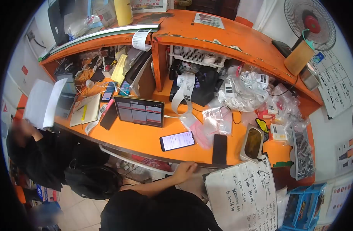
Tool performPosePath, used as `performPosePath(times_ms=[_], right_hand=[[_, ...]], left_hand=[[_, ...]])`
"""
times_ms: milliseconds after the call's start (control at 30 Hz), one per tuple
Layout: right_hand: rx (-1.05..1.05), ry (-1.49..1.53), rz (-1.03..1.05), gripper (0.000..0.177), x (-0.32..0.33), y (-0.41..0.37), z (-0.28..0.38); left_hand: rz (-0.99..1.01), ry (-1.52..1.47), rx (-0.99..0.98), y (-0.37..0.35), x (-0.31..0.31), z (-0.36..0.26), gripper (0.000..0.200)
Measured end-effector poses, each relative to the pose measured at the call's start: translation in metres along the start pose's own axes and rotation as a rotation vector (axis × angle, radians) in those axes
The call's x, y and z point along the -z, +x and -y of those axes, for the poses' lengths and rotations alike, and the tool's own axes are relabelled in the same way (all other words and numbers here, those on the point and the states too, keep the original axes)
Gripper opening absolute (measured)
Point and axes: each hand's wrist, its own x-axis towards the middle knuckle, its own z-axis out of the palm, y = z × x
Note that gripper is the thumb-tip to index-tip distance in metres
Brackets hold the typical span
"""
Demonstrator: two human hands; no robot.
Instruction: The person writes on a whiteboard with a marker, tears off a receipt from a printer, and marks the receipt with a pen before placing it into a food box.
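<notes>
My left hand rests at the front edge of the orange desk, fingers loosely bent and nothing seen in them. Just above it lies a phone with a lit white screen. A dark phone lies to the right, near the edge. Behind the lit phone stands a tablet showing a grid of panels. My right hand is not in view. At lower right, a whiteboard with black handwriting leans against the desk edge, beside a metal container.
At the left, another person in black holds white papers near a laptop. Plastic packets fill the right shelf. A paper strip curls behind the tablet. Blue trays stand at lower right; a fan is at upper right.
</notes>
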Motion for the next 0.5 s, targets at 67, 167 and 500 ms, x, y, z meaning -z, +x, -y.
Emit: performPosePath(times_ms=[67, 167, 500], right_hand=[[0.051, 0.224, 0.090, 0.036, -0.026, 0.007, 0.067], [0.100, 0.580, 0.261, 0.006, -0.058, 0.002, 0.178], [0.728, 1.037, 0.860, 0.019, -0.134, 0.004, 0.453]], left_hand=[[-0.237, -0.104, -0.019, -0.002, 0.031, -0.009, 0.014], [-0.619, 0.094, -0.150, -0.001, 0.084, 0.021, 0.014], [-0.636, 0.036, 0.118, 0.003, 0.157, 0.088, 0.017]])
